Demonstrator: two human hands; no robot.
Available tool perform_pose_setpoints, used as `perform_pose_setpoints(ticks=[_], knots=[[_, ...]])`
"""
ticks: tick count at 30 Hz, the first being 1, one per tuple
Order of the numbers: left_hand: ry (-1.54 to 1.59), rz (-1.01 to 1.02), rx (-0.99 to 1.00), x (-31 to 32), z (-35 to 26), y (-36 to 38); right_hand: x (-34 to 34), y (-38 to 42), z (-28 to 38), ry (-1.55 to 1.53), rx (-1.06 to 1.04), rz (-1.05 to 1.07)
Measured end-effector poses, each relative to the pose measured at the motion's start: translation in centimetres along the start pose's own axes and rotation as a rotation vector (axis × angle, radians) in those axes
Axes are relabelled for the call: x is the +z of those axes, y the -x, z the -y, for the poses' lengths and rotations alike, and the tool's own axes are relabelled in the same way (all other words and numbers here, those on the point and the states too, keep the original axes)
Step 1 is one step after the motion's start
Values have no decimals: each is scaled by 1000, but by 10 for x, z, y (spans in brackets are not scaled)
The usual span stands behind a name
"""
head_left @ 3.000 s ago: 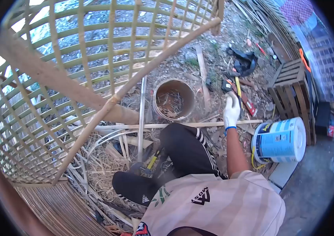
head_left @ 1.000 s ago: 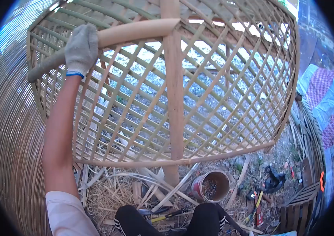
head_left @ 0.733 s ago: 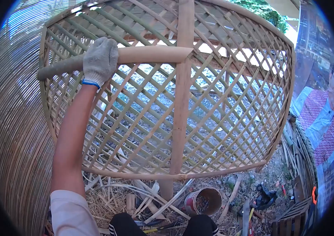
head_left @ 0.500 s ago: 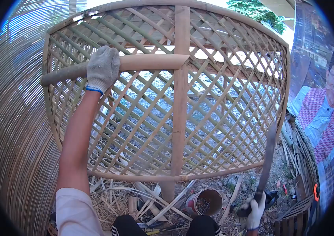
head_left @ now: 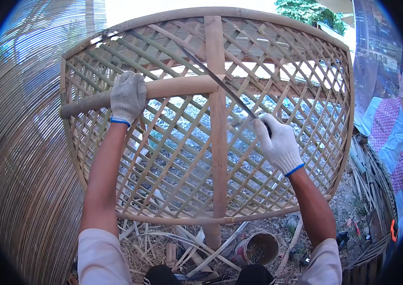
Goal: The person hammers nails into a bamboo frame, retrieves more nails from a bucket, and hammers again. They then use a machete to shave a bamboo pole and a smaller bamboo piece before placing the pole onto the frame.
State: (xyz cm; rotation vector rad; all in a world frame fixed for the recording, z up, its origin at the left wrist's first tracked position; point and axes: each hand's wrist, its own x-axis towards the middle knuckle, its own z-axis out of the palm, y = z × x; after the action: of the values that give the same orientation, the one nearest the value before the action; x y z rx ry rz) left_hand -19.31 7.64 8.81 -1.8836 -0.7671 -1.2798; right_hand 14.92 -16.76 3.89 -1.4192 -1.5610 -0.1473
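Observation:
My left hand (head_left: 128, 97), in a grey-white work glove with a blue cuff, is wrapped over a thick bamboo pole (head_left: 182, 86). The pole lies crosswise against a curved bamboo lattice panel (head_left: 258, 216), its angled end at the upright centre post (head_left: 218, 156). My right hand (head_left: 277, 142), gloved in white, is closed around the handle of a machete (head_left: 239, 102). Its long, narrow blade slants up to the left and overlaps the pole's end and the post in this view. Most of the handle is hidden by the fingers.
A screen of thin bamboo slats (head_left: 25, 166) rises along the left. Below the panel, split bamboo strips (head_left: 211, 254) and shavings litter the ground beside a bucket (head_left: 242, 251). A printed banner (head_left: 377, 121) hangs at the right, above stacked strips (head_left: 377, 166).
My right hand has come up from low on the right, bringing the machete to the pole's end. My left hand keeps its grip on the pole. The view has shifted slightly.

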Motion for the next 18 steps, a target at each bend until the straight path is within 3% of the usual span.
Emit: perform_pose_setpoints(ticks=[18], knots=[[-21, -33, 46, -3, -4, -1, 0, -21, -8, 130, 14, 98]])
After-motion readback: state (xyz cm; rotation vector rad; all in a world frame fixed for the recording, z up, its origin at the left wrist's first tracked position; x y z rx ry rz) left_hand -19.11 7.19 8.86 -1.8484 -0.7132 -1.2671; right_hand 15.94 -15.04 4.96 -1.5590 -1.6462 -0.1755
